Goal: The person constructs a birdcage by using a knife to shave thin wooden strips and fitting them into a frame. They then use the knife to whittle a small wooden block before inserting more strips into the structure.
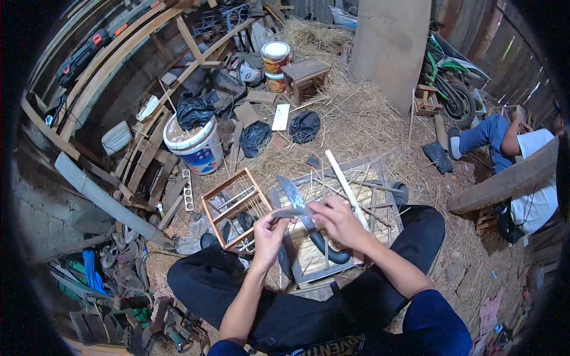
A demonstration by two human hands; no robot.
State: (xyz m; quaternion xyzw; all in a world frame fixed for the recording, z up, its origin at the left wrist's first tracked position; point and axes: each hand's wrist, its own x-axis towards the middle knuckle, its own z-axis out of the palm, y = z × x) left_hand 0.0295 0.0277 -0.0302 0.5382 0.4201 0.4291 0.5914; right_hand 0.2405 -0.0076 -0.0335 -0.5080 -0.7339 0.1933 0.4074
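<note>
My left hand [270, 234] is closed round one end of a thin grey strip [289, 212]. Close by on the right, my right hand [339, 221] has its fingers pressed together at the strip's other end. Below both hands a large knife [293, 193] with a dark curved handle lies on a framed wooden board [309, 261]. Thin sticks and a pale rod [344, 181] lie across the same board. Left of my left hand is a small wooden frame [230, 204] with thin bars.
A white bucket [199, 151] topped with a black bag stands at the left. Behind are a small stool [306, 70] and stacked paint tins [276, 59]. Straw covers the ground. Another person [499, 139] sits at the right, behind a slanting wooden beam [504, 178].
</note>
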